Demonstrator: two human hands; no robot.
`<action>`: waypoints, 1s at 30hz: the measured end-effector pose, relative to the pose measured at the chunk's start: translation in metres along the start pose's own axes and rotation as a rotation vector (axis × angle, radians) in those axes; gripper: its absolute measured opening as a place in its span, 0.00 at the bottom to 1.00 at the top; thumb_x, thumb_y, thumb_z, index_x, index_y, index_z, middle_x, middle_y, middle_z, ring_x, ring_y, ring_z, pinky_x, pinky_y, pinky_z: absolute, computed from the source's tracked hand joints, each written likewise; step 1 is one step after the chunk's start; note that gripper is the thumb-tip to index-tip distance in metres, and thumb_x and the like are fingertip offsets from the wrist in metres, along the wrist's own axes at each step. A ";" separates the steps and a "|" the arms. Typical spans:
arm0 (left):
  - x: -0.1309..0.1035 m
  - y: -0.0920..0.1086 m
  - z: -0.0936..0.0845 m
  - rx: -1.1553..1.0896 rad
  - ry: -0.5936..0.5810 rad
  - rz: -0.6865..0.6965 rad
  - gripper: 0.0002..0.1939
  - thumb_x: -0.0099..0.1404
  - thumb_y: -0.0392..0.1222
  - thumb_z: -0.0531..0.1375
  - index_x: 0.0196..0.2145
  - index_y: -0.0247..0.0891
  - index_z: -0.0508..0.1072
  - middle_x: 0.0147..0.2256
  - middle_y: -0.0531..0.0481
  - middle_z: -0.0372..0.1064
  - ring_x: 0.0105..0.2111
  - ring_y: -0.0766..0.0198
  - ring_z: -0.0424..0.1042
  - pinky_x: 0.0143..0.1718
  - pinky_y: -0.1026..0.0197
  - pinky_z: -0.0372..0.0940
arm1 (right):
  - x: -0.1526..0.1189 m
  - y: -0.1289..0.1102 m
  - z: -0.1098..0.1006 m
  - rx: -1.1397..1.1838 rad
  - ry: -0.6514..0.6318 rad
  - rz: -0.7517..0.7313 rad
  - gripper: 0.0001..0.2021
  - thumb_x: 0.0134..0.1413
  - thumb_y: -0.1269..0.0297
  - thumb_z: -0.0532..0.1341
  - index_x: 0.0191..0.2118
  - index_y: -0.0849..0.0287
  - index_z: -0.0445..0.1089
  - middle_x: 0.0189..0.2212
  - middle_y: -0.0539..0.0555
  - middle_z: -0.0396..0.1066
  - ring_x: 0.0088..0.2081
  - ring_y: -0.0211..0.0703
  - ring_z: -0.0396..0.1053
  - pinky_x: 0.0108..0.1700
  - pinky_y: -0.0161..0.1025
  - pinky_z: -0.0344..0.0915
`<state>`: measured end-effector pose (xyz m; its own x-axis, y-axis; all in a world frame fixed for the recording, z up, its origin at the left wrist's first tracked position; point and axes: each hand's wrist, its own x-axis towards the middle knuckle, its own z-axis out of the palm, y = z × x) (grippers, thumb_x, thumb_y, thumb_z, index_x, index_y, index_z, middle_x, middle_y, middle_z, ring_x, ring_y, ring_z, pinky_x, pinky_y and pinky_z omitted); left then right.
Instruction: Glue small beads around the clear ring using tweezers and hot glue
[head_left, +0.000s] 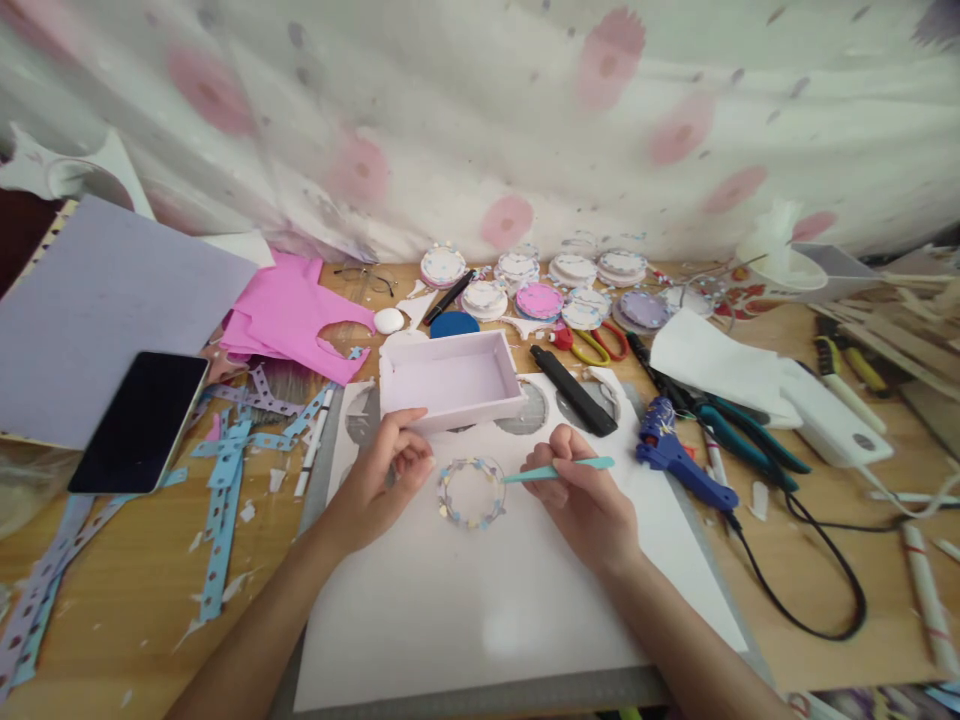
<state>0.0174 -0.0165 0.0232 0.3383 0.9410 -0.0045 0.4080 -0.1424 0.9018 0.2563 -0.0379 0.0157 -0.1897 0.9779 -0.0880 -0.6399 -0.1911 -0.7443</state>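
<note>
A thin clear ring (441, 497) dotted with small pastel pieces lies on a white sheet (465, 620) between my hands. My right hand (581, 495) is closed around slim teal tweezers (592, 463), whose pointed tip reaches the ring's right edge. To the left of the ring is my left hand (386, 475), thumb and forefinger apart and the other fingers curled, with nothing seen in it. Its forefinger is by the front left corner of a pale lilac open box (480, 412); I cannot tell whether they touch. The box shows no contents.
A blue glue gun (682, 455), pliers (750, 440) and cords lie on the right. A black marker-like tool (574, 390) is behind my right hand. Decorated discs (540, 300) line the back. Punched strips (227, 500), pink sheets (289, 310) and a phone (142, 425) are on the left.
</note>
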 end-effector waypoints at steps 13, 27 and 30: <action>-0.008 -0.017 -0.002 0.326 -0.161 0.243 0.29 0.61 0.44 0.59 0.55 0.41 0.49 0.33 0.56 0.65 0.22 0.68 0.59 0.28 0.62 0.59 | -0.004 0.005 -0.003 -0.087 0.058 -0.032 0.08 0.56 0.68 0.60 0.30 0.55 0.58 0.20 0.44 0.51 0.23 0.35 0.44 0.29 0.38 0.43; -0.005 -0.019 0.003 0.344 -0.117 0.259 0.23 0.61 0.41 0.58 0.50 0.41 0.51 0.28 0.59 0.63 0.20 0.70 0.58 0.25 0.65 0.58 | -0.003 0.006 -0.004 -0.121 0.100 -0.115 0.07 0.58 0.66 0.60 0.30 0.56 0.60 0.20 0.45 0.53 0.24 0.36 0.49 0.29 0.38 0.46; -0.005 -0.019 0.003 0.359 -0.115 0.260 0.25 0.60 0.41 0.60 0.50 0.41 0.51 0.27 0.60 0.63 0.20 0.70 0.58 0.25 0.65 0.58 | -0.002 0.004 -0.002 -0.110 0.111 -0.122 0.07 0.57 0.66 0.59 0.30 0.55 0.61 0.20 0.45 0.54 0.24 0.36 0.49 0.29 0.38 0.47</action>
<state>0.0103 -0.0198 0.0050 0.5522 0.8225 0.1363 0.5583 -0.4861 0.6723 0.2552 -0.0406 0.0118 -0.0288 0.9978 -0.0603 -0.5670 -0.0660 -0.8211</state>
